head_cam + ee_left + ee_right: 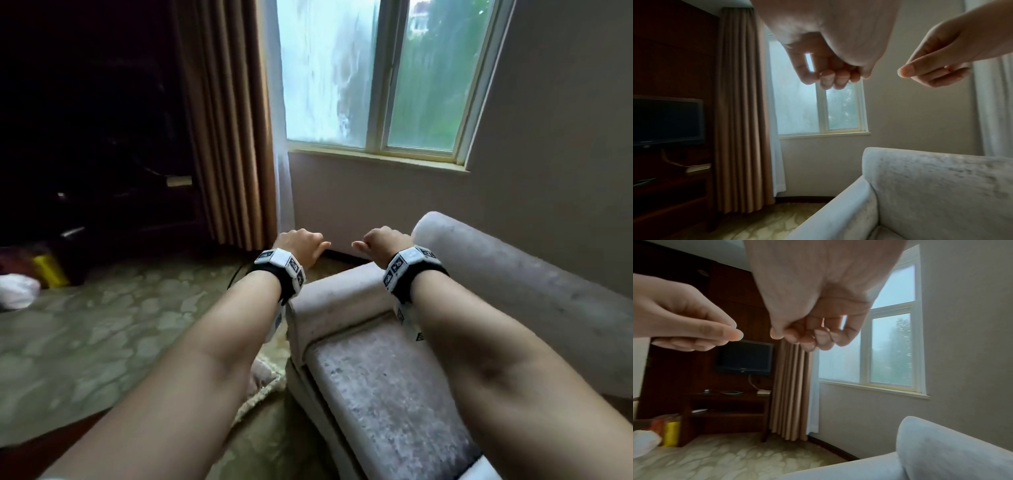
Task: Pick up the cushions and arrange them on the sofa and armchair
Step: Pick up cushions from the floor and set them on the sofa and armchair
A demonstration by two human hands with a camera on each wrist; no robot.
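A pale grey velvet sofa (387, 394) fills the lower right of the head view, with its armrest (339, 291) toward the window and its backrest (513, 274) along the wall. No cushion lies on the stretch of seat that shows. Part of a pale cushion with braided trim (262, 373) shows on the floor beside the sofa, mostly hidden under my left forearm. My left hand (301, 245) and right hand (380, 241) are held out side by side above the armrest. Both have their fingers curled in and hold nothing, as the left wrist view (826, 71) and right wrist view (813, 334) confirm.
A brown curtain (226, 120) hangs left of the window (376, 75). A dark wood cabinet (725, 410) with a television (745, 356) stands at the left. A yellow object (49, 270) and a white bag (17, 291) lie on the patterned carpet (102, 325).
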